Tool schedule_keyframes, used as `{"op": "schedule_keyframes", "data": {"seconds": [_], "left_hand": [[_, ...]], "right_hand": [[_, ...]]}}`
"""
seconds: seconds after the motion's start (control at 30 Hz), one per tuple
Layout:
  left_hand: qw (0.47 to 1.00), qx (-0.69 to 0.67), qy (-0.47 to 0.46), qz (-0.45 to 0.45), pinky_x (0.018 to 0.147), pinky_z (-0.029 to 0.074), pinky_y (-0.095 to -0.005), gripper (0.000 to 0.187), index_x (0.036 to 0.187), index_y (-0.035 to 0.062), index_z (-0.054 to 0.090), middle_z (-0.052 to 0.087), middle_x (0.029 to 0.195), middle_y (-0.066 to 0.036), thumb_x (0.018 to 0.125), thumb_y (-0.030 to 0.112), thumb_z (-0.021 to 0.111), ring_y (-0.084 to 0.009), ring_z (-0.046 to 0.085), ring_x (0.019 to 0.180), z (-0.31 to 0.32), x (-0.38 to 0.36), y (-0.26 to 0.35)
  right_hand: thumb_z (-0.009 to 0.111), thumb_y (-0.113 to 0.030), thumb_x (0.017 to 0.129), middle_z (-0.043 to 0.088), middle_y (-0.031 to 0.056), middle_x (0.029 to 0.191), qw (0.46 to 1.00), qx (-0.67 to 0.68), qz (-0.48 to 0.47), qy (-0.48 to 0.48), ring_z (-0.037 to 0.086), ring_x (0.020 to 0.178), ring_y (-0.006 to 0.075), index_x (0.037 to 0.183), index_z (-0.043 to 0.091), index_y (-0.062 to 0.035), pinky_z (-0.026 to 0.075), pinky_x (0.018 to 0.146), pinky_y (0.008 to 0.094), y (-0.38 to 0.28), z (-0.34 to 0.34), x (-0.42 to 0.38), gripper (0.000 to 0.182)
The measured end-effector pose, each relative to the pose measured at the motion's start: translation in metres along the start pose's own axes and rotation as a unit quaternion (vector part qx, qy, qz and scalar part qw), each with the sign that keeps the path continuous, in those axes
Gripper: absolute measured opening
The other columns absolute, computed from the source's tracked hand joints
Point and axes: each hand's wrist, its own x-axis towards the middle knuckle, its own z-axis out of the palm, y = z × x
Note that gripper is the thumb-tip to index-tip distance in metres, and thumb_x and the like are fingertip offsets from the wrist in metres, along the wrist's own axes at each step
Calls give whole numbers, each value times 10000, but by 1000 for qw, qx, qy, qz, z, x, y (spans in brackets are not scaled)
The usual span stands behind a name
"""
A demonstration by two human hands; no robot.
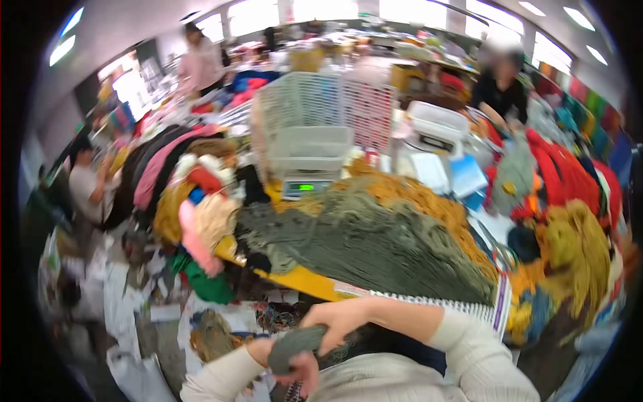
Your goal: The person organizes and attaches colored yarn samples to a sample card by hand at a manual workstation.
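A grey-green yarn bundle (295, 348) is held low in front of my body, between both hands. My left hand (306, 372) closes around it from the left and below, thumb and fingers curled. From the right my right hand (340, 323) reaches across with bent fingers gripping the bundle's upper right side. Just beyond, on the table, spreads a large heap of grey-green yarn (375, 244), and mustard yarn (429, 208) lies along its far side. Motion blurs the strand ends below my hands.
Behind the heap stand a digital scale (306, 188) with a clear plastic bin (311, 144) and a white wire rack (368, 110). Colored yarn piles flank me, including red yarn (562, 167). Scraps litter the floor at left. Several people are around the tables.
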Motion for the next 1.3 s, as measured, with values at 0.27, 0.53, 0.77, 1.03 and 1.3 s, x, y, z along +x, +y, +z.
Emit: {"op": "schedule_keyframes", "data": {"seconds": [0.27, 0.53, 0.77, 1.03, 1.3], "left_hand": [[557, 622, 476, 276, 873, 335, -310, 522, 1192, -3, 324, 235, 1293, -166, 796, 299, 481, -289, 408, 1066, 6, 14, 30], [573, -23, 555, 602, 766, 413, -325, 448, 907, -13, 493, 533, 919, -131, 800, 419, 443, -238, 525, 811, 0, -9, -22], [660, -335, 437, 511, 840, 395, -322, 291, 900, 12, 515, 533, 890, -72, 814, 286, 465, -187, 519, 845, 27, 17, -54], [806, 261, 392, 357, 749, 392, -278, 207, 907, -8, 505, 533, 853, -74, 720, 43, 576, -155, 501, 818, 59, -6, -29], [691, 492, 527, 53, 578, 396, -267, 366, 1004, 11, 445, 542, 787, -91, 669, 30, 592, -123, 501, 652, 137, -79, 12]], "right_hand": [[624, -240, 635, 499, 55, 659, 935, 314, 70, -150, 408, 461, 94, 1006, 476, -21, 345, 439, 226, 72, 65, 49, 455], [551, 7, 624, 467, 42, 649, 906, 399, -48, 132, 361, 404, 67, 1134, 348, -17, 293, 402, 223, 54, 17, 27, 549], [655, -232, 666, 500, 185, 1031, 961, -248, 101, -63, 486, 937, 200, 1139, 364, 55, 364, 827, 298, 43, 21, 13, 625], [619, -135, 721, 560, 78, 931, 958, -235, 144, -80, 495, 790, 128, 1057, 477, 9, 397, 730, 241, 12, -2, -44, 393], [577, -38, 733, 579, 59, 866, 969, -109, 222, -18, 473, 784, 75, 961, 536, 35, 396, 713, 232, 0, -18, -81, 244]]}}
